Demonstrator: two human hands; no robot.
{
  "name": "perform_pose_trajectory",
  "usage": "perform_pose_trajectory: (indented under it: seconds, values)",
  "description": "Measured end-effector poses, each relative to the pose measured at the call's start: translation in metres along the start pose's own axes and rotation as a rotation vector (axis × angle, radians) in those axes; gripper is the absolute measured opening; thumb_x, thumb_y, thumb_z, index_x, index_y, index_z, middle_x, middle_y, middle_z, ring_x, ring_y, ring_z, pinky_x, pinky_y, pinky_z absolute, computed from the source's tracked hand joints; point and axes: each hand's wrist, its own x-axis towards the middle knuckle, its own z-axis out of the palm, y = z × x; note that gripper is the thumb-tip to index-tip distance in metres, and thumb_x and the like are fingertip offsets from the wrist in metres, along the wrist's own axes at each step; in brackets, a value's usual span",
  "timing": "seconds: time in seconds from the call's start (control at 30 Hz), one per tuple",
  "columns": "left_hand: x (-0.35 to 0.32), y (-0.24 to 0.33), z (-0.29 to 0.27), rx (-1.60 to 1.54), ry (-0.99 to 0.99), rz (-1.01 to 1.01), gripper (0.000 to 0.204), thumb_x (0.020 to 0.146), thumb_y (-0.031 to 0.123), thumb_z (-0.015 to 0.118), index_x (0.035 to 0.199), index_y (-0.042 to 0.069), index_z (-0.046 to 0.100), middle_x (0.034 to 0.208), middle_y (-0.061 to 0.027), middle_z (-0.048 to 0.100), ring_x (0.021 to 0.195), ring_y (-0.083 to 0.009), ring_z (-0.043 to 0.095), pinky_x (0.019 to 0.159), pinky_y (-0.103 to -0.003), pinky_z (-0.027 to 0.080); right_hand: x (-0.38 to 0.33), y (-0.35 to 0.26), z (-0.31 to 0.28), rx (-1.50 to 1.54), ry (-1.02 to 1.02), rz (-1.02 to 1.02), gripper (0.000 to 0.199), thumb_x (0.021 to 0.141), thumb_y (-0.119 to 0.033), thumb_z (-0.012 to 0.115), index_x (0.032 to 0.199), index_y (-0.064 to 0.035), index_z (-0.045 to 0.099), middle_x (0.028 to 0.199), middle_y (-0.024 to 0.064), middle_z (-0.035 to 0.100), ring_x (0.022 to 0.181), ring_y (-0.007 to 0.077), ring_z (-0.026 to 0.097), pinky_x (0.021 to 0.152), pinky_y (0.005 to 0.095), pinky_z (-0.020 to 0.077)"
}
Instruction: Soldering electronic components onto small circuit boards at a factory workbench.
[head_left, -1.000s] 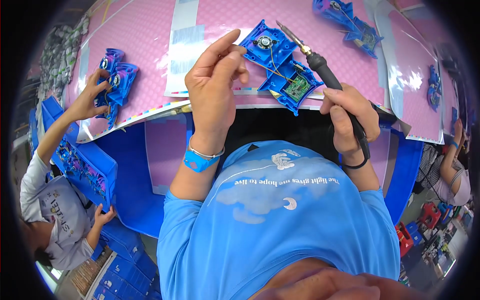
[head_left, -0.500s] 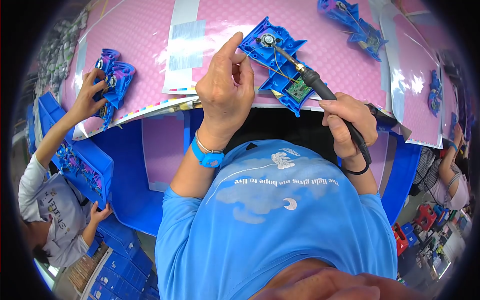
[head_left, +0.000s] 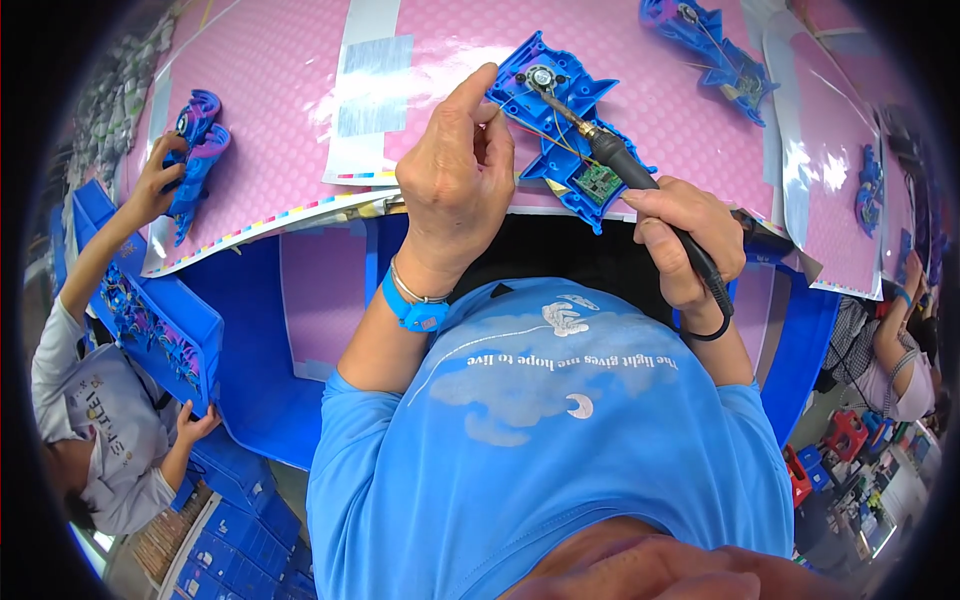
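A blue plastic toy housing half [head_left: 555,62] lies open at the table's near edge. Inside are a round silver speaker [head_left: 541,78], thin wires and a green circuit board [head_left: 597,180]. My right hand [head_left: 690,235] is wrapped round a soldering iron [head_left: 622,158] with a black handle, its metal tip at the speaker's edge. My left hand [head_left: 458,170] is at the housing's left side, index finger stretched out. Its thumb and curled fingers seem to pinch a thin wire running to the speaker; the fingertips are partly hidden.
Another blue housing [head_left: 715,60] lies at the far right. On the left, a co-worker's hand [head_left: 160,180] holds blue housing parts [head_left: 200,150] above a blue bin [head_left: 165,310] of parts. Pink patterned sheeting [head_left: 270,110] covers the table. Blue trays [head_left: 255,340] stand below its edge.
The housing and my left hand have shifted slightly right. My right hand has moved a little left, with the iron's tip still at the speaker. The co-worker's parts have turned and moved left.
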Motion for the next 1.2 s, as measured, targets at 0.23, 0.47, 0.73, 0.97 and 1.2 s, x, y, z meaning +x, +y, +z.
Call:
perform_pose_trajectory:
  seconds: [0.23, 0.47, 0.73, 0.97, 1.2]
  values:
    - [0.001, 0.000, 0.001, -0.015, 0.005, -0.011, 0.046, 0.083, -0.012, 0.072, 0.127, -0.001, 0.063, 0.082, -0.0087, 0.069, 0.061, -0.0139, 0.067, 0.054, -0.026, 0.056, -0.003, 0.000, -0.004, -0.011, 0.016, -0.036, 0.023, 0.087, -0.008, 0.063, 0.102, 0.0077, 0.072, 0.070, 0.0117, 0.064, 0.056, 0.0178, 0.059, 0.054, 0.0305, 0.0444]
    - [0.000, -0.010, -0.009, 0.103, 0.020, 0.023, 0.051, 0.085, -0.007, 0.076, 0.132, 0.004, 0.060, 0.081, -0.0031, 0.073, 0.062, -0.0074, 0.066, 0.049, -0.018, 0.048, 0.005, -0.002, -0.006, 0.063, 0.064, 0.006, 0.021, 0.079, -0.002, 0.068, 0.097, 0.0041, 0.074, 0.068, 0.0121, 0.066, 0.056, 0.0226, 0.063, 0.051, 0.0322, 0.0467]
    - [-0.003, -0.011, -0.009, 0.104, -0.007, 0.021, 0.053, 0.085, -0.008, 0.076, 0.134, 0.004, 0.059, 0.081, -0.0035, 0.073, 0.063, -0.0079, 0.067, 0.050, -0.019, 0.048, 0.014, 0.002, 0.002, 0.076, -0.044, 0.045, 0.023, 0.085, -0.003, 0.061, 0.103, 0.0074, 0.071, 0.069, 0.0127, 0.064, 0.058, 0.0171, 0.059, 0.053, 0.0291, 0.0441]
    - [-0.001, -0.010, -0.007, 0.111, -0.013, 0.023, 0.053, 0.084, -0.008, 0.076, 0.133, 0.004, 0.060, 0.081, -0.0040, 0.073, 0.063, -0.0081, 0.067, 0.049, -0.019, 0.048, 0.016, 0.004, 0.004, 0.069, -0.056, 0.062, 0.022, 0.085, -0.002, 0.061, 0.102, 0.0060, 0.071, 0.069, 0.0122, 0.064, 0.058, 0.0168, 0.060, 0.053, 0.0294, 0.0443]
    - [0.002, -0.009, -0.004, 0.108, -0.049, 0.023, 0.052, 0.084, -0.009, 0.073, 0.134, 0.001, 0.059, 0.075, -0.0086, 0.071, 0.062, -0.0152, 0.069, 0.054, -0.026, 0.055, 0.017, 0.003, 0.004, 0.066, -0.062, 0.074, 0.022, 0.084, -0.003, 0.061, 0.102, 0.0056, 0.072, 0.069, 0.0123, 0.064, 0.057, 0.0169, 0.059, 0.053, 0.0294, 0.0447]
